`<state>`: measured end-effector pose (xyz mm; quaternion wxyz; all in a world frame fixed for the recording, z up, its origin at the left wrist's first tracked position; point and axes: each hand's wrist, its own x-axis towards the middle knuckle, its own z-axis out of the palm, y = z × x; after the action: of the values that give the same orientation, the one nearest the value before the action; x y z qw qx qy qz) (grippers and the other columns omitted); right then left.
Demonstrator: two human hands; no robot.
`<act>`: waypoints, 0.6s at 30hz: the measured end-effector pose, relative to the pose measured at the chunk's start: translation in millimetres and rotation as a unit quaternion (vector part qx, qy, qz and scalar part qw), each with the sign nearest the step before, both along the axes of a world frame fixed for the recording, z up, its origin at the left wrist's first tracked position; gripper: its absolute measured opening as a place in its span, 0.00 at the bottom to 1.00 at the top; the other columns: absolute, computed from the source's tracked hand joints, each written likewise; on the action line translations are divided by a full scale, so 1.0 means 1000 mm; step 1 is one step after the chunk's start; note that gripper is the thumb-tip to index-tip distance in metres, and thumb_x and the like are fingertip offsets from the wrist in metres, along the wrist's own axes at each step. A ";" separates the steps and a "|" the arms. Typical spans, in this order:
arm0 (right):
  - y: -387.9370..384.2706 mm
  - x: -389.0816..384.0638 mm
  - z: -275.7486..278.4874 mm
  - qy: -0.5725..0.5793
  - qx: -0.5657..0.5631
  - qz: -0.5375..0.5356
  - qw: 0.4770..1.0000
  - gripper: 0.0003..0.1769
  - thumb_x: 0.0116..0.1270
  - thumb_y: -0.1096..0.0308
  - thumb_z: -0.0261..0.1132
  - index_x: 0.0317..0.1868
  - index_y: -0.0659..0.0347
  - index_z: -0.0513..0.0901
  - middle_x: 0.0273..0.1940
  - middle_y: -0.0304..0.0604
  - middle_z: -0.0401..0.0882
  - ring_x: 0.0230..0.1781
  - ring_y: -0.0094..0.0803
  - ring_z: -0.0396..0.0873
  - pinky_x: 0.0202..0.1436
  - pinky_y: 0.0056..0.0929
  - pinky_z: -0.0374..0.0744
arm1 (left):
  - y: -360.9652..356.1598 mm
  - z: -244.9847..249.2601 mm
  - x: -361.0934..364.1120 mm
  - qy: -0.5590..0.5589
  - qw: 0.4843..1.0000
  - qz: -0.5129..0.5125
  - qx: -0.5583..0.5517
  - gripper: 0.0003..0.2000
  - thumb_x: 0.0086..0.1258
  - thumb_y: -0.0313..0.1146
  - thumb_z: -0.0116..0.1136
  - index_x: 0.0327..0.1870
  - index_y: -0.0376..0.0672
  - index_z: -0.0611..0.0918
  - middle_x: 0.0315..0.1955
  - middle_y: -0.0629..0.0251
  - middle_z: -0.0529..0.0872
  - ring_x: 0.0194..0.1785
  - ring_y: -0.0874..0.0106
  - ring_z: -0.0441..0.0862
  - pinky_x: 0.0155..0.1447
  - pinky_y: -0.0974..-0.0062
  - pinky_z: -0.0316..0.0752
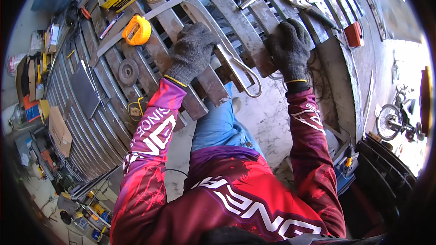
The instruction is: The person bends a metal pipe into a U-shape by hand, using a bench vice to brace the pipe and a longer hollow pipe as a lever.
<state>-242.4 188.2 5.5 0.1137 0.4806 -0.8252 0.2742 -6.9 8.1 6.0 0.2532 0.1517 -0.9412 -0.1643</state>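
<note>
Both gloved hands on steel at the bench (156,52) edge.
Our left hand (193,47) has its grip clenched on the bent strip (243,75), whose loop overhangs the slatted edge. Our right hand (288,47) lies on the flat bar (243,25) just beside it; we cannot tell if that grip is closed. A tape measure (136,30) sits near the left hand.

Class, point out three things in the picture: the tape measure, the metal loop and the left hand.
Tape measure (136,30): head view, middle of its orange case.
Metal loop (229,60): head view, its flat stem beside the glove.
Left hand (193,47): head view, back of the grey glove.
</note>
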 end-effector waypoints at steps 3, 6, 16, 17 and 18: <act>0.001 0.000 0.000 -0.003 0.001 -0.006 1.000 0.27 0.57 0.53 0.71 0.56 0.51 0.81 0.62 0.47 0.76 0.66 0.51 0.71 0.71 0.51 0.65 | 0.003 0.001 0.000 0.007 1.000 0.003 0.018 0.07 0.55 0.26 0.67 0.35 0.46 0.87 0.34 0.59 0.83 0.44 0.56 0.80 0.55 0.57 0.74; 0.000 0.000 0.001 0.000 0.006 -0.012 1.000 0.26 0.58 0.53 0.71 0.56 0.51 0.81 0.61 0.46 0.77 0.65 0.51 0.71 0.71 0.51 0.66 | 0.004 0.002 0.000 -0.005 1.000 0.026 0.008 0.07 0.55 0.26 0.67 0.36 0.46 0.87 0.34 0.59 0.83 0.44 0.56 0.80 0.55 0.58 0.74; -0.002 0.001 0.003 -0.005 -0.001 -0.005 1.000 0.26 0.56 0.55 0.71 0.55 0.54 0.82 0.60 0.49 0.76 0.65 0.53 0.71 0.70 0.51 0.66 | 0.004 0.009 0.000 -0.013 1.000 0.021 0.017 0.08 0.56 0.27 0.67 0.37 0.48 0.88 0.37 0.59 0.83 0.45 0.57 0.80 0.55 0.57 0.74; -0.002 0.001 0.003 -0.007 0.002 -0.004 1.000 0.26 0.56 0.55 0.71 0.55 0.54 0.82 0.61 0.50 0.76 0.65 0.53 0.71 0.70 0.51 0.66 | 0.005 0.010 0.000 -0.013 1.000 0.017 0.009 0.08 0.56 0.27 0.67 0.37 0.49 0.87 0.37 0.59 0.83 0.46 0.57 0.80 0.55 0.57 0.74; -0.001 0.001 0.004 -0.008 0.005 -0.002 1.000 0.26 0.56 0.55 0.71 0.55 0.54 0.82 0.61 0.50 0.76 0.65 0.53 0.71 0.70 0.51 0.66 | 0.005 0.008 0.001 -0.014 1.000 0.019 0.012 0.08 0.56 0.27 0.67 0.37 0.49 0.87 0.37 0.59 0.83 0.46 0.57 0.80 0.55 0.57 0.74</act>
<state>-241.7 187.1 9.6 0.1057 0.4774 -0.8283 0.2735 -6.1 12.9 14.0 0.2416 0.1748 -0.9394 -0.1689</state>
